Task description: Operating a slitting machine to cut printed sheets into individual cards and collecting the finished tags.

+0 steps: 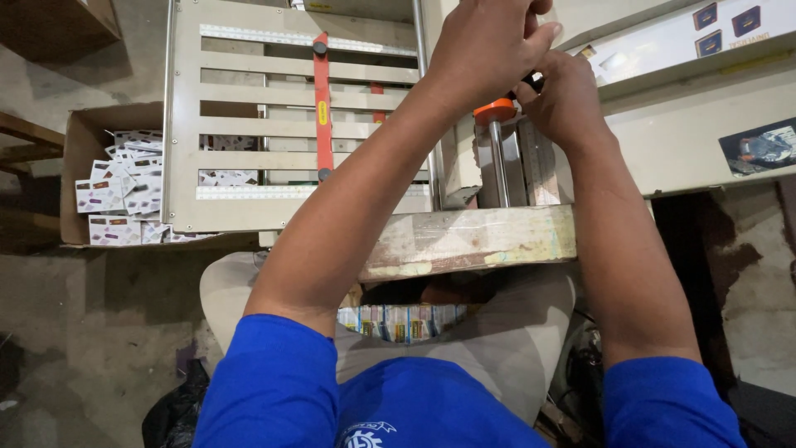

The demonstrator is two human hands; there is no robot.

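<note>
From the head camera, both hands meet at the top of the machine's cream frame. The left hand (485, 50) is clenched over a dark handle (533, 81), and the right hand (564, 99) closes on it from the other side, probably gripping the same handle (most of it is hidden). Just below sits an orange collar (495, 110) on a steel rod (498, 166). A cardboard box (83, 158) of printed cards (120, 195) lies beyond the frame's left edge.
</note>
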